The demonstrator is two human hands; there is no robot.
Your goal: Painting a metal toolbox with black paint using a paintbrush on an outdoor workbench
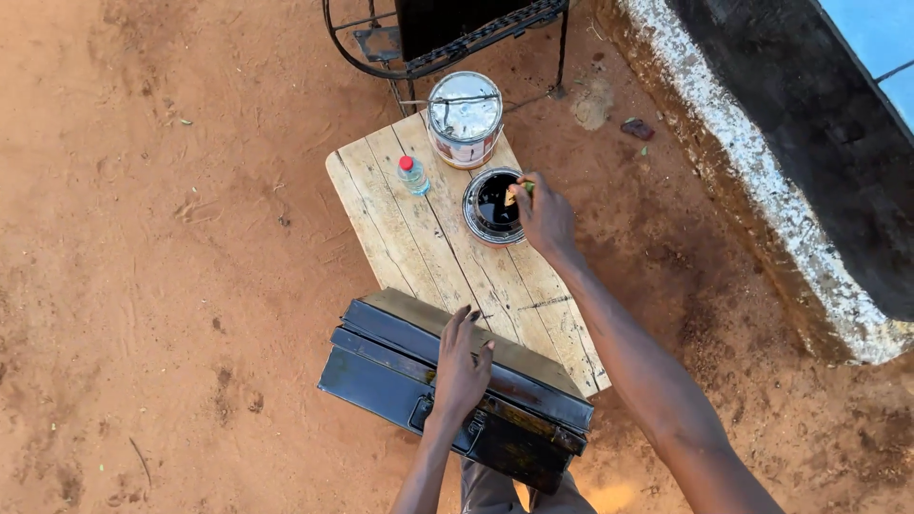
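Resting flat with fingers spread, the left hand (460,366) lies on the black metal box (457,385) overhanging the desk (400,214) edge. The right hand (545,217) pinches a small brush (519,193) over the open paint tin (492,206) near the desk's right edge.

red dirt ground (171,286) | whitewashed low wall (762,190) | wooden table (400,228) | daylight

Metal box (457,400) near the table's (400,219) front end: dark glossy paint, worn and rusty along the front edge. Table itself: bare pale wood planks, matt, rough grain. Open tin (493,207) on the table: shiny metal rim, glossy black liquid inside. Bigger can (465,119) at the table's far end: bright metal lid. Small bottle (412,176) on the table: clear plastic, red cap. Ground (162,257) around the table: red, dusty, matt.
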